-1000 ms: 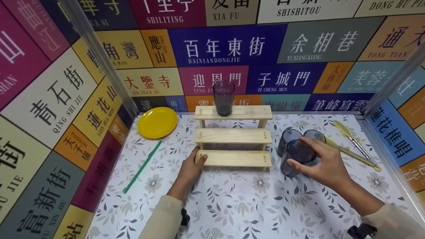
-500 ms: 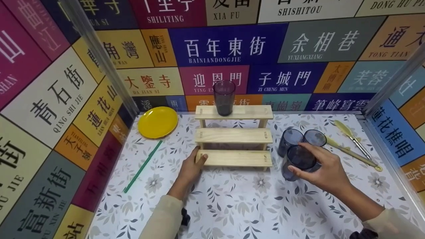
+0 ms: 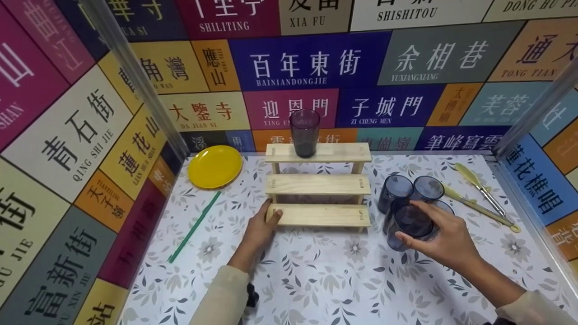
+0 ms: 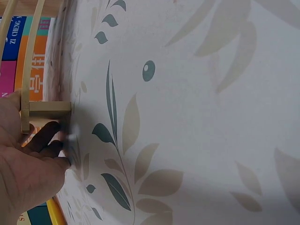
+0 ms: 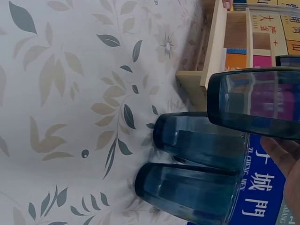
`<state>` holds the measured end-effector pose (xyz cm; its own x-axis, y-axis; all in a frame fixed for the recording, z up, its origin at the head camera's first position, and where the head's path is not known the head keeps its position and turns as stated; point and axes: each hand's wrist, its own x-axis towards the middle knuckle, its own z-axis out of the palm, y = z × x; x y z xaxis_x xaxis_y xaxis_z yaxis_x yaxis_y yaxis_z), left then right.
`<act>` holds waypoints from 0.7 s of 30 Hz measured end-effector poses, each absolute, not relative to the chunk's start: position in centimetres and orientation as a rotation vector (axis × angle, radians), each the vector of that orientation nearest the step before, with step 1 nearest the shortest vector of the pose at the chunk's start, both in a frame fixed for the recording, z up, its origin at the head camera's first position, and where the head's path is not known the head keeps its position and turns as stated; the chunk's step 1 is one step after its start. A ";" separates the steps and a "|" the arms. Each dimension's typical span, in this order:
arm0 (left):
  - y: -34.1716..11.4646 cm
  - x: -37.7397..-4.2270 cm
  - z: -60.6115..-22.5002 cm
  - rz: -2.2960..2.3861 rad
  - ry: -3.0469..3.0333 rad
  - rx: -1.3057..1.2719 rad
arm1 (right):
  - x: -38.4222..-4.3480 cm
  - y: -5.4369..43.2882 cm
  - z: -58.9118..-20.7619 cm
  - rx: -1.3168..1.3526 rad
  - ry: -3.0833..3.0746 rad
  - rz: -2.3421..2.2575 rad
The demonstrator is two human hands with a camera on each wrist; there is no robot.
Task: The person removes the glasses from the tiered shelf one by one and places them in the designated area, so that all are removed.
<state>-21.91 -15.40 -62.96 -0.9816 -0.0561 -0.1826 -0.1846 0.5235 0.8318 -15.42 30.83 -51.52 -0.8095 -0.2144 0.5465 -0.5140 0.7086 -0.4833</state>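
My left hand grips the left end of the lowest step of a pale wooden three-tier stand, thumb on top. In the left wrist view its curled fingers are beside the stand's end. By the rim, my right hand holds a dark translucent tumbler. The right wrist view shows this tumbler raised off the table. Close behind it stand two upright tumblers; another is mostly hidden by my hand. One more tumbler stands on the top step.
A yellow plate lies at the back left, with a green straw-like stick in front of it. Yellow-tipped tongs lie at the right. Sign-printed walls enclose the leaf-patterned tabletop.
My right hand and the tumbler in it have shifted slightly toward me and to the right, uncovering more of the tumblers behind. My left hand and the stand have stayed in place.
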 end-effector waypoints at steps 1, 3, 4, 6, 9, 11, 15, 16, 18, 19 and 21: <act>-15.4 -21.9 -63.0 1.454 2.627 -0.205 | -15.4 30.9 -51.7 0.562 -2.451 0.891; -15.4 -21.8 -63.0 1.455 2.634 -0.198 | -15.3 31.0 -51.9 0.569 -2.434 0.899; -15.4 -21.8 -62.9 1.454 2.634 -0.196 | -15.3 31.1 -52.0 0.571 -2.427 0.907; -15.4 -21.7 -62.9 1.456 2.626 -0.198 | -15.2 31.2 -52.3 0.571 -2.416 0.922; -15.3 -21.7 -62.8 1.453 2.622 -0.205 | -15.1 31.4 -52.7 0.559 -2.419 0.925; -15.3 -21.6 -62.8 1.454 2.616 -0.210 | -15.0 31.5 -53.0 0.547 -2.427 0.922; -15.3 -21.7 -62.9 1.468 2.595 -0.229 | -14.7 31.6 -53.7 0.526 -2.448 0.893; -15.3 -21.6 -62.9 1.477 2.590 -0.229 | -14.7 31.6 -53.9 0.523 -2.450 0.891; -15.3 -21.6 -62.9 1.501 2.575 -0.240 | -14.5 31.7 -54.2 0.519 -2.448 0.882; -15.3 -21.6 -62.9 1.513 2.568 -0.243 | -14.5 31.7 -54.3 0.520 -2.446 0.879; -15.3 -21.6 -62.9 1.534 2.554 -0.248 | -14.4 31.8 -54.6 0.530 -2.434 0.884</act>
<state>-21.64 -15.30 -62.90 -0.9749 -0.0635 -0.2135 -0.2183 0.4627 0.8592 -14.42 31.78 -54.56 -0.8030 -0.1867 0.5659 -0.5064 0.7145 -0.4827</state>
